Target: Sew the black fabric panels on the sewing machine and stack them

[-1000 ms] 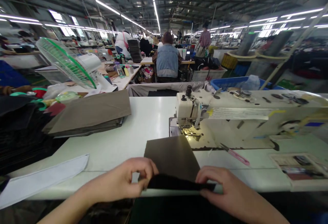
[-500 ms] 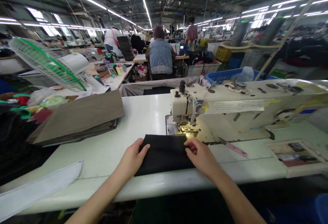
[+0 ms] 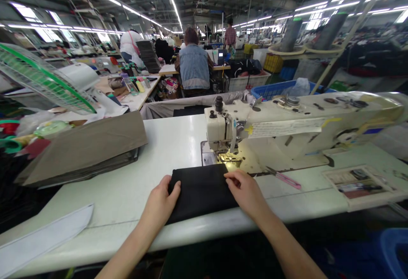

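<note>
A black fabric piece (image 3: 200, 189) lies flat on the sewing table, its far edge just in front of the lit needle area. My left hand (image 3: 162, 200) grips its left edge, thumb on top and fingers around the side. At the far right corner, my right hand (image 3: 245, 189) pinches the cloth between thumb and fingers. Beyond the cloth stands a cream sewing machine (image 3: 264, 121), its presser foot (image 3: 227, 150) close to the fabric's far right corner. Pink-handled thread snips (image 3: 284, 178) rest to the right of my right hand.
A stack of grey-brown fabric panels (image 3: 89, 147) lies at the left, near a green-rimmed fan (image 3: 47, 79). A pale template strip (image 3: 47, 238) sits on the front left. A small parts tray (image 3: 363, 183) is at the right. Ahead, a person in a denim vest (image 3: 194, 64) sits with their back to me.
The view has turned slightly right, so everything sits a little further left. Both hands keep their hold on the black fabric, which has hardly moved on the table.
</note>
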Motion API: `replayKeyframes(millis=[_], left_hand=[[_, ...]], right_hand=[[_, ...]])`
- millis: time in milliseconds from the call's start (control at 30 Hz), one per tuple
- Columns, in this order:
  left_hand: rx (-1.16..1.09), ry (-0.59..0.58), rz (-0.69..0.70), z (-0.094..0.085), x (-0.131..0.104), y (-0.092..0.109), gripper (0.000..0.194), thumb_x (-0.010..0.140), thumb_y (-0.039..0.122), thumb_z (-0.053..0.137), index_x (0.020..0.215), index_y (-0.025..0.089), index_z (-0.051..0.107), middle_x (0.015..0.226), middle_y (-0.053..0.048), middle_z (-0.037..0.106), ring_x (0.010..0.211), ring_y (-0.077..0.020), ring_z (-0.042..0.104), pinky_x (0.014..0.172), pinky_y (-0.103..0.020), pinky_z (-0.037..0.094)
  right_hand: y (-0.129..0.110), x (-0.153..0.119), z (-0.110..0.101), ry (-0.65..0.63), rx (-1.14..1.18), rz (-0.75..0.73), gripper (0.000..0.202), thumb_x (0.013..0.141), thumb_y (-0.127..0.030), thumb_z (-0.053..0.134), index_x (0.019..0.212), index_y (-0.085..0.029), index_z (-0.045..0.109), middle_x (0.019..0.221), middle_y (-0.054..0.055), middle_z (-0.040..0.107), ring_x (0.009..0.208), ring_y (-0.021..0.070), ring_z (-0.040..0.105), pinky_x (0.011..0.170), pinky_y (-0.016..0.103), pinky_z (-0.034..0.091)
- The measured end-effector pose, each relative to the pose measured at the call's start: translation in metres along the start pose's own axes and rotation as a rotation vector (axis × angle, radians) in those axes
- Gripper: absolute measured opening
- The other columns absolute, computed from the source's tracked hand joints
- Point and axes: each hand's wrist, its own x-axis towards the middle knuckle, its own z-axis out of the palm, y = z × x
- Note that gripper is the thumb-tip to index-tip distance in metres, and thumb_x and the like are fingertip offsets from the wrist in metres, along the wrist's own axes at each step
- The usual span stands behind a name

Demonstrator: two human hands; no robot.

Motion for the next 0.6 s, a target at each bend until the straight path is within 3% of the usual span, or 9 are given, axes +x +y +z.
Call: replayKeyframes(millis=[600], left_hand=[[0.103,-0.083,-0.015,-0.0025,0.0061,0.0068,0.018,0.089,0.036,0.049,0.076,0.024,0.05,0.068,-0.003,0.064,0.067,-0.0238,0.063,0.062,-0.03,0.039]], right_hand=[[0.0017,0.0039,0.0034,-0.016,-0.066,0.031,0.023,0.086,-0.017,0.051,0.094,-0.02,0.072,0.085,0.005,0.069,0.079,0.0195,0.066,0.078,0.034,0.053]])
